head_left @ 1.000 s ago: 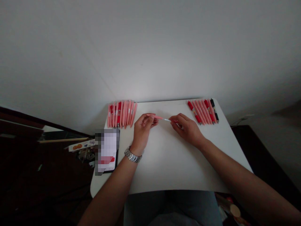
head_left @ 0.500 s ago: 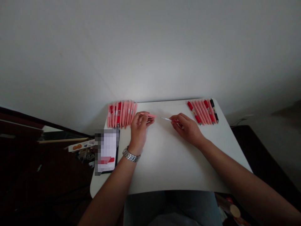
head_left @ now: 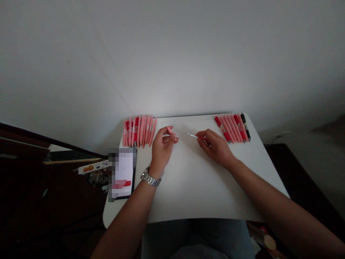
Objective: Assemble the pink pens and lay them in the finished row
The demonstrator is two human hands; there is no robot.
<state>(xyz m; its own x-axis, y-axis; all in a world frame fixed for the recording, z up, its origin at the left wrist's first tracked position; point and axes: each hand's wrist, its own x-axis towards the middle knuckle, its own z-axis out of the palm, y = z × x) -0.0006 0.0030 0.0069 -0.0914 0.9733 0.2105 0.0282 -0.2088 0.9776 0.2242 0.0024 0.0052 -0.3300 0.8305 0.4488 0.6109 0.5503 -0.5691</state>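
Here I see the left hand (head_left: 162,149), half-curled, pinching a pink tube (head_left: 169,130); near it above the table (head_left: 194,187), the right hand (head_left: 214,147) pinches a body (head_left: 201,137), refill (head_left: 192,135) jutting. Both seem light, stiff; I'd grip body, not refill. Pens (head_left: 142,131) line the far corners.

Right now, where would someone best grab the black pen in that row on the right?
Probably its middle, from above and the right: the slim black pen lies slanted and outermost, with a pink pen close along its left.
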